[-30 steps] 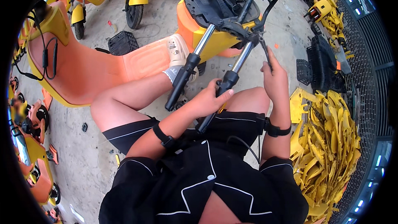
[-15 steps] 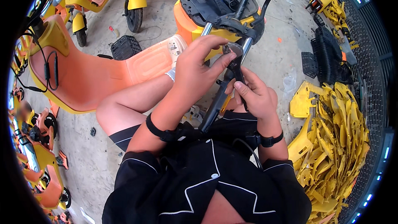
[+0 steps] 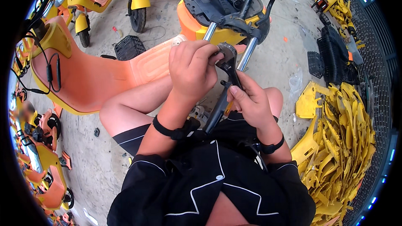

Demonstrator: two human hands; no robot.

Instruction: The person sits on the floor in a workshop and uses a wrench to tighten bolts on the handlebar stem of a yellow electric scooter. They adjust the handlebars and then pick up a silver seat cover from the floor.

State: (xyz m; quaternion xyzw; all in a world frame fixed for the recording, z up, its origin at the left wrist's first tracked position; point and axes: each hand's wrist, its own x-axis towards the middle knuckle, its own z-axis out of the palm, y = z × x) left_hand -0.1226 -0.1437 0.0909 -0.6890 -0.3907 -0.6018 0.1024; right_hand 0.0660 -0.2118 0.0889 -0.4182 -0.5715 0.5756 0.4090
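A dark adjustable wrench is held by its handle in my right hand, the thumb pressed along it. My left hand is closed, its fingertips at the left edge of the wrench's head. What those fingers pinch, if anything, is hidden. Below the wrench slants a black fork leg, running down toward my lap. A bright metal fork tube rises beyond my right hand toward the black clamp and bars. My left forearm lies in front of part of the orange scooter body.
A heap of yellow plastic panels lies at my right, with black baskets beyond it. A yellow-orange scooter part with a black tray stands ahead. Another black basket is on the floor, and scooters stand far left.
My left hand has moved left, its fingers now more curled and off the front of the wrench's head. The wrench has shifted slightly left and my right hand still grips it.
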